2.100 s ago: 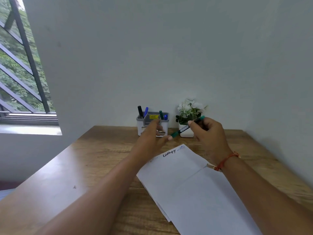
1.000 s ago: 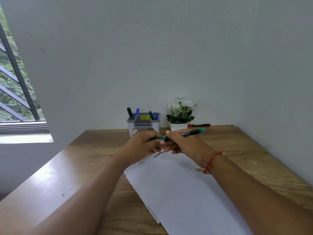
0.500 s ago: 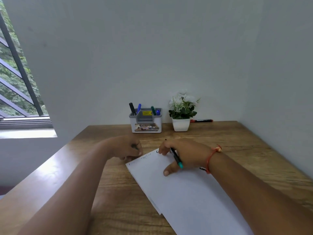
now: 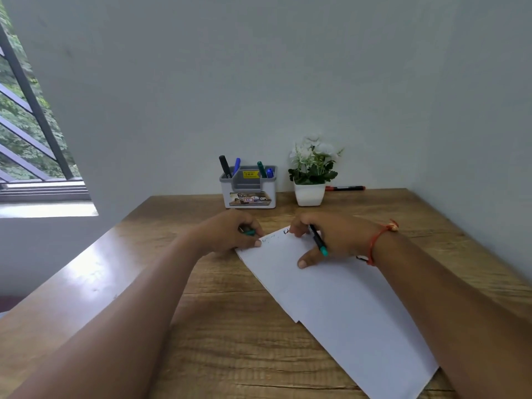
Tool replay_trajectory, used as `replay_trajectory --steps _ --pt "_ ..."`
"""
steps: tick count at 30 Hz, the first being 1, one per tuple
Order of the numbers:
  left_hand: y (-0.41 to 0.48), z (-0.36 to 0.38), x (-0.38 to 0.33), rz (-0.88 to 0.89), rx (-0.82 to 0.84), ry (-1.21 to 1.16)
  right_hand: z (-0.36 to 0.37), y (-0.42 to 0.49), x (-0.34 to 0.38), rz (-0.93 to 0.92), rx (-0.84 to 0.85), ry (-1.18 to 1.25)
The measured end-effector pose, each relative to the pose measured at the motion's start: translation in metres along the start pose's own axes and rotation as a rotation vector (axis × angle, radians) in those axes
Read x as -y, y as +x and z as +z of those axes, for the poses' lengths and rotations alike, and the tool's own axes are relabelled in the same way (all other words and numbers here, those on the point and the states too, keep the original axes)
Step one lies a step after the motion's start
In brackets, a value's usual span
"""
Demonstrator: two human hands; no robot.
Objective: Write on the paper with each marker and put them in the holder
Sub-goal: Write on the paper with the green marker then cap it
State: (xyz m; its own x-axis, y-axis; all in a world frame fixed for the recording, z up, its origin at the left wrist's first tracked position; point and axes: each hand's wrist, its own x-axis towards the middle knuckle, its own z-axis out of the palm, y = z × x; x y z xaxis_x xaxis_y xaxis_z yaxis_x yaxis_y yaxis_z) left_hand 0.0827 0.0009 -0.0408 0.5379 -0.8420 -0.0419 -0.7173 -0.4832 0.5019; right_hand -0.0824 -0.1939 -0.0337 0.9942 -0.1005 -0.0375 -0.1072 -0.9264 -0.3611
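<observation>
yellow sticker (image 4: 249,174) sitting on upper middle of holder (image 4: 230,194), showing price reading roughly "49.00"; smaller print above it blurring out. front label (image 4: 250,199) running along holder's lower face, showing white letters "op" at right end; rest too small to read. black marker (image 4: 224,166) in holder's left compartment showing white "co". dark scribble (image 4: 286,232) on far edge of paper (image 4: 331,289) forming no legible word.
</observation>
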Motion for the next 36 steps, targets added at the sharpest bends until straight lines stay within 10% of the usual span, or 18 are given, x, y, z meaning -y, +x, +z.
replay_trajectory --steps 11,36 --pt "-0.008 -0.017 0.011 -0.086 0.12 -0.152 0.026 0.015 0.045 0.083 -0.355 0.872" --pt "-0.006 -0.015 0.023 -0.073 0.117 -0.312 0.054 0.026 0.061 0.199 -0.292 0.592"
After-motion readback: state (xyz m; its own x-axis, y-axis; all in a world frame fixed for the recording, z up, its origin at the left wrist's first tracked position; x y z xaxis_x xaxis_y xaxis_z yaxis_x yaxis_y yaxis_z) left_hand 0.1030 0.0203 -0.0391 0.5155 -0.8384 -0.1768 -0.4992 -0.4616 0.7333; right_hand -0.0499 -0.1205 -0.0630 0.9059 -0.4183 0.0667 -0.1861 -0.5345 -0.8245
